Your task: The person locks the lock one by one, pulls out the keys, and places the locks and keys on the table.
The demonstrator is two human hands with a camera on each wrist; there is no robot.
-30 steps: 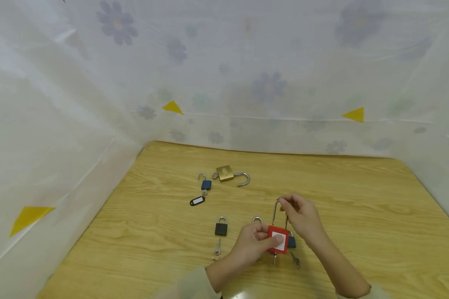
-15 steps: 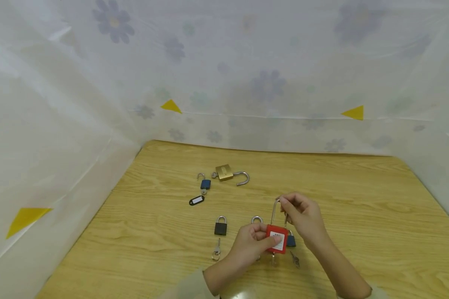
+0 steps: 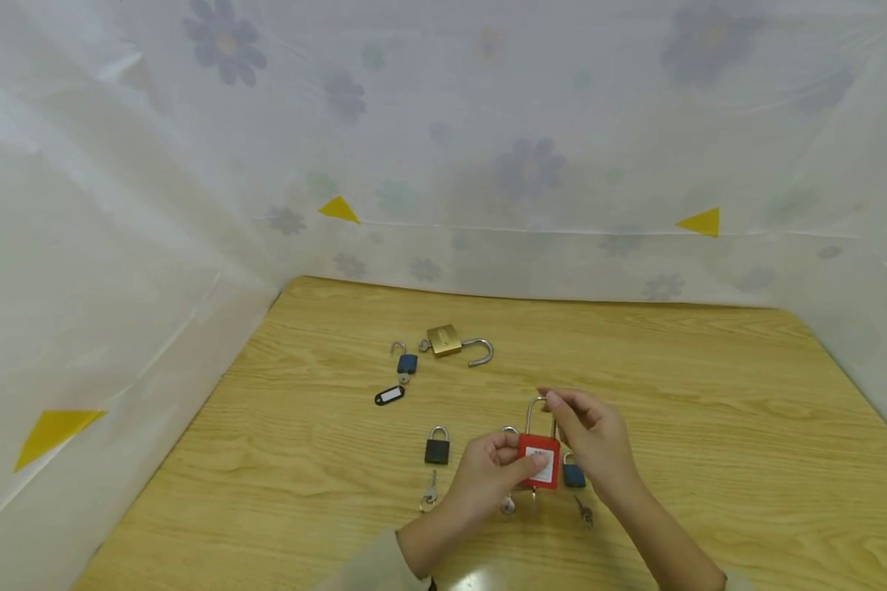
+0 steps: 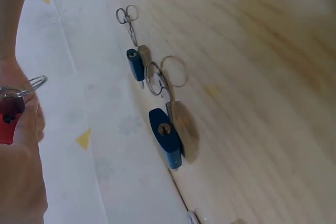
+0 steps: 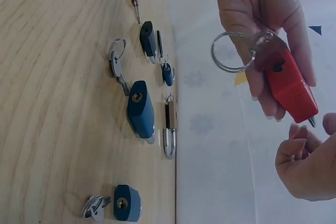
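A red padlock (image 3: 551, 478) with a white label is held upright above the table. My left hand (image 3: 476, 480) grips its body from the left, thumb across the label. With thumb and fingertips, my right hand (image 3: 599, 439) pinches the top of its tall metal shackle (image 3: 528, 417). In the right wrist view a key ring (image 5: 226, 66) hangs from the padlock's underside. Behind the left hand another padlock is mostly hidden; only its shackle (image 3: 511, 429) and key (image 3: 507, 506) show. A blue padlock (image 3: 574, 475) lies just right of the red one.
On the wooden table (image 3: 710, 410), a black-looking padlock (image 3: 437, 451) lies left, its key (image 3: 431, 490) below. Farther back are an unlocked brass padlock (image 3: 444, 340) and a small unlocked blue padlock (image 3: 407, 364) with a black tag (image 3: 389, 396). Keys (image 3: 585, 513) lie at right.
The red padlock and both hands have shifted slightly left. Less of the shackle stands above the body than before, with the right hand still at its top. The things on the table have stayed put.
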